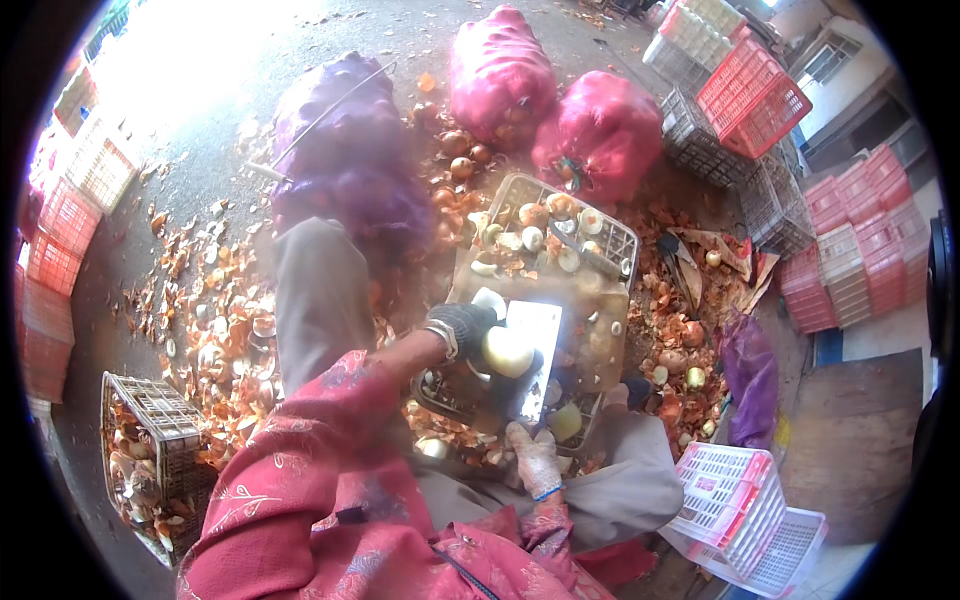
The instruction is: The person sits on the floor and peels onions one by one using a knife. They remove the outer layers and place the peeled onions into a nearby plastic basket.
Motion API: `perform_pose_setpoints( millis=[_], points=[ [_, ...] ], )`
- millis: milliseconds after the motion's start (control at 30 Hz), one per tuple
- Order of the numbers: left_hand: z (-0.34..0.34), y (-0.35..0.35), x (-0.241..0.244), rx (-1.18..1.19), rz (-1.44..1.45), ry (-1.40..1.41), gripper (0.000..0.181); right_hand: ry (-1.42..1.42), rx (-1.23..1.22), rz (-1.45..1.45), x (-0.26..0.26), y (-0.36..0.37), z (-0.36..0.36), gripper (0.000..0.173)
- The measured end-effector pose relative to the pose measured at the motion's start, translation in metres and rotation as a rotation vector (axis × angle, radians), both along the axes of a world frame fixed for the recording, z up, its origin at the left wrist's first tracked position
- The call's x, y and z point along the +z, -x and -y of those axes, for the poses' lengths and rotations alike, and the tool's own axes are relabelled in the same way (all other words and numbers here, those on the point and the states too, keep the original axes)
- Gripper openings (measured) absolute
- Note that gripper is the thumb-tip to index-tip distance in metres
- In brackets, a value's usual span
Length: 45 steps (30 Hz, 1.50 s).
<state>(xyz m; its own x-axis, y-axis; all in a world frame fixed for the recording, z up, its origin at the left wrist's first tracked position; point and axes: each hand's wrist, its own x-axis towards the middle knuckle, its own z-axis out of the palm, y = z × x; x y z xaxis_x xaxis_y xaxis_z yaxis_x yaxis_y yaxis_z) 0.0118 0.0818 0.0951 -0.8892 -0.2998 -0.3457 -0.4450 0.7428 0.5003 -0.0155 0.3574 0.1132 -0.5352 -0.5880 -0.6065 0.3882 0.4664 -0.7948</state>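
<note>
My left hand (pixel 463 331), in a dark glove, grips a peeled pale onion (pixel 508 352). A cut white onion piece (pixel 489 303) shows beside its fingers. My right hand (pixel 534 456), in a whitish glove, is closed at the near end of a cleaver (pixel 540 337); its handle is mostly hidden in the fist. The bright, wide blade lies right beside the onion; whether they touch is unclear. Below is a board (pixel 592 345) with small scraps on it, resting across a plastic crate (pixel 634 244). Onions and trimmed ends lie in the crate's far part, and a yellowish onion (pixel 565 421) sits near my right hand.
Purple (pixel 345 142) and pink mesh sacks (pixel 502 75) stand ahead. Onion skins (pixel 232 360) litter the ground. A crate of scraps (pixel 150 420) is at left, a white-and-pink crate (pixel 727 487) at right. Stacked crates (pixel 855 232) line both sides. A long thin tool (pixel 330 112) lies over the purple sack.
</note>
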Motion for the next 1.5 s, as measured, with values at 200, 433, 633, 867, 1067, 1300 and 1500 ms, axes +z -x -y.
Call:
perform_pose_setpoints(
  millis=[200,433,633,867,1067,1300,1500],
  points=[
    [-0.01,0.018,0.021,0.153,0.143,-0.047,0.041,0.407,-0.187,0.638,-0.05,0.026,-0.034,0.028],
    [-0.02,0.013,-0.006,0.32,0.041,-0.002,0.037,0.801,-0.394,1.253,-0.032,0.021,-0.023,0.036],
    [-0.029,0.001,0.015,0.235,0.009,0.054,0.045,1.019,-0.33,1.347,-0.014,0.005,-0.021,0.039],
    [-0.03,-0.036,0.042,0.359,-0.77,0.105,0.045,1.087,-0.34,1.406,0.026,-0.022,-0.011,0.035],
    [-0.046,-0.035,0.055,0.309,-0.608,-1.199,0.054,1.11,-0.28,1.428,0.058,-0.035,-0.004,0.033],
    [-0.054,-0.039,0.031,0.071,-0.76,-1.27,0.059,1.111,-0.285,1.398,0.074,-0.037,0.002,0.03],
    [-0.064,-0.031,0.042,0.107,-0.564,-0.695,0.047,1.148,-0.298,1.419,0.078,-0.045,0.001,0.028]
  ],
)
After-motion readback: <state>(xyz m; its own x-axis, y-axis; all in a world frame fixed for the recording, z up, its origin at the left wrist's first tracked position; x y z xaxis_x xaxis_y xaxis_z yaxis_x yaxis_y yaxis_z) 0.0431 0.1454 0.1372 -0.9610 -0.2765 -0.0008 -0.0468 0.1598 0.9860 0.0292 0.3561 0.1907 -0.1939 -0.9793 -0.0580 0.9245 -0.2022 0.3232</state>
